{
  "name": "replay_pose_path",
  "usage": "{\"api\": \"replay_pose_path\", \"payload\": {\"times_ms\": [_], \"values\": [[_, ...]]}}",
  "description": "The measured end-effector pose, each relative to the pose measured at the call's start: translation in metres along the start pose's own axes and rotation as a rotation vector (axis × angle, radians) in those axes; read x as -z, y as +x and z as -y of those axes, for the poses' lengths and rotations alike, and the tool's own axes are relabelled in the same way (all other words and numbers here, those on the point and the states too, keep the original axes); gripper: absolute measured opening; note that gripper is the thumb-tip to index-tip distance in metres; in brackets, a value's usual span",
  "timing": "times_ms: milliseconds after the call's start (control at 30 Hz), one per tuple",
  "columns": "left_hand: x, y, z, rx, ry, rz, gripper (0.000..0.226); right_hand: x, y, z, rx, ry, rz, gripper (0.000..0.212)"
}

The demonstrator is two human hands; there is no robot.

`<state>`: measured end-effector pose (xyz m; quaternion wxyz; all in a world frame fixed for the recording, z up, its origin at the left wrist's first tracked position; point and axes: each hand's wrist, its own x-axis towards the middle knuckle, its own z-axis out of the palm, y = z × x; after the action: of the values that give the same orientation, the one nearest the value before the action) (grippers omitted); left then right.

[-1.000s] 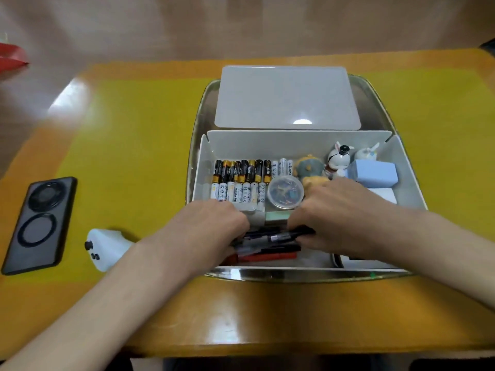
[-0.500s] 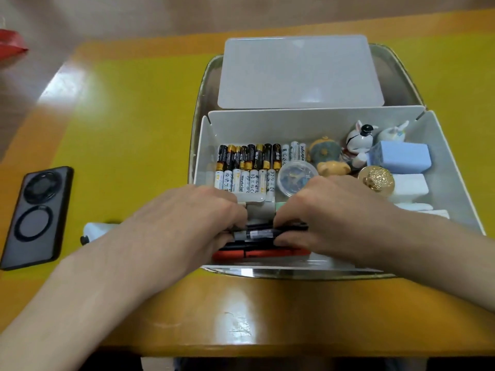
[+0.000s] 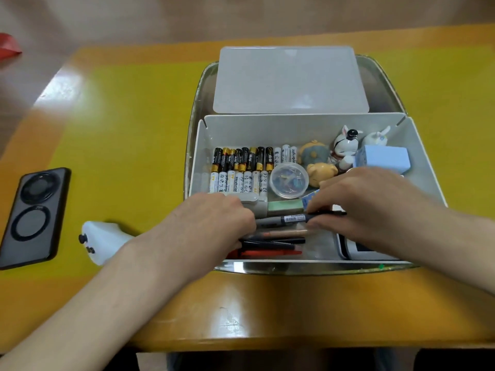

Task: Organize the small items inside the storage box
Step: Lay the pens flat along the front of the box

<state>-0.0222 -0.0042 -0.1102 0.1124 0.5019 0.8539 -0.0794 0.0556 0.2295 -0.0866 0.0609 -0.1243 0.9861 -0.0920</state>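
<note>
Head view shows a white storage box (image 3: 267, 124) that stands open inside a metal tray (image 3: 198, 108) on a yellow and orange bench (image 3: 128, 124). Its flat white lid (image 3: 289, 79) lies on the far part of the tray, just behind the box.

Both hands reach into the near part of the box. The left hand (image 3: 217, 220) has its fingers curled over the left ends of a bundle of pens (image 3: 270, 243), so its grip is closed on them. The right hand (image 3: 359, 204) pinches a black marker (image 3: 284, 218) at its right end, and this marker lies across the box above the other pens, between the two hands.

Farther in the box, two rows of batteries (image 3: 241, 167) lie side by side along the left wall. A small round clear container (image 3: 288, 180) sits just right of them. Behind it are small figurines (image 3: 345, 145) and a light blue block (image 3: 383, 158) in the far right corner. A green eraser (image 3: 285, 205) lies between the batteries and the marker. A white device with a dark screen (image 3: 356, 249) is partly hidden under the right wrist.

On the bench, well left of the tray, lies a black phone (image 3: 33, 218) with its back up. A white controller (image 3: 101, 239) rests beside the left forearm.
</note>
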Motion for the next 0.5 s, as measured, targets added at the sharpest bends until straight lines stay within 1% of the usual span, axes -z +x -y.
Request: {"api": "replay_pose_path", "payload": {"times_ms": [67,167,267,333,433,500], "values": [[-0.001,0.000,0.001,0.023,0.001,0.006,0.003,-0.002,-0.002,0.000,0.004,0.005,0.023,0.017],[0.000,0.001,0.005,0.060,-0.081,0.024,0.002,-0.001,-0.006,0.002,-0.011,-0.013,0.042,0.018],[-0.001,0.003,0.004,0.071,-0.134,0.024,0.008,0.001,-0.007,0.004,-0.019,-0.020,0.028,0.017],[-0.001,0.003,0.003,0.070,-0.154,-0.003,0.014,-0.001,-0.004,0.009,-0.006,-0.029,-0.002,0.015],[0.001,-0.004,0.008,0.059,-0.139,-0.075,0.009,-0.007,0.006,0.017,0.000,-0.056,-0.031,0.012],[0.007,-0.013,0.016,0.048,-0.197,-0.128,0.007,-0.013,0.013,0.022,0.016,-0.060,-0.036,0.013]]}}
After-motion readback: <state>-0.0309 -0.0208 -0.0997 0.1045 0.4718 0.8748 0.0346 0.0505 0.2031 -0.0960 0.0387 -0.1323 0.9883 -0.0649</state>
